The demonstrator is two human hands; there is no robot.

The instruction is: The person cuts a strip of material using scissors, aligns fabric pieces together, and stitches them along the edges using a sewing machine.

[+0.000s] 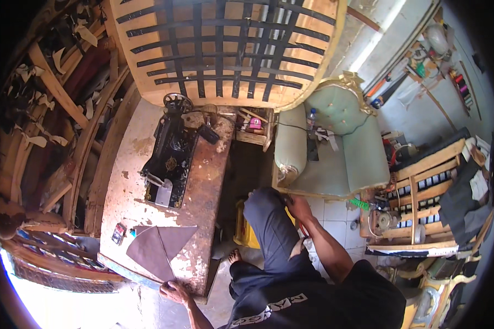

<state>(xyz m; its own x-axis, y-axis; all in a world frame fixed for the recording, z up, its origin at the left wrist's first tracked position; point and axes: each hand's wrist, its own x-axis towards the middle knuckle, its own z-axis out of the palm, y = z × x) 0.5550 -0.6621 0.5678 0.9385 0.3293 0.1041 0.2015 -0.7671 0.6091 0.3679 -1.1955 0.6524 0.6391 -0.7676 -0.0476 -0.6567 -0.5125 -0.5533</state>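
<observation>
A brown piece of fabric (158, 253), with a seam or fold line running down it, lies on the near end of the worn sewing table (134, 164). At the table's near edge, my left hand (174, 292) is closed on the fabric's lower corner. A black sewing machine (173, 153) with a handwheel and a shiny metal plate stands farther up the table. My right hand (297, 207) is beside my raised knee, close to the front edge of a pale green armchair (318, 178). Its fingers are partly hidden, so whether it holds anything does not show.
A small red and dark box (118, 233) lies left of the fabric. Beyond the table stands a large wooden frame (230, 49) laced with black webbing. A drawer (252, 126) holds a pink object. Wooden frames with scraps (66, 109) line the left; another slatted frame (417, 203) is at right.
</observation>
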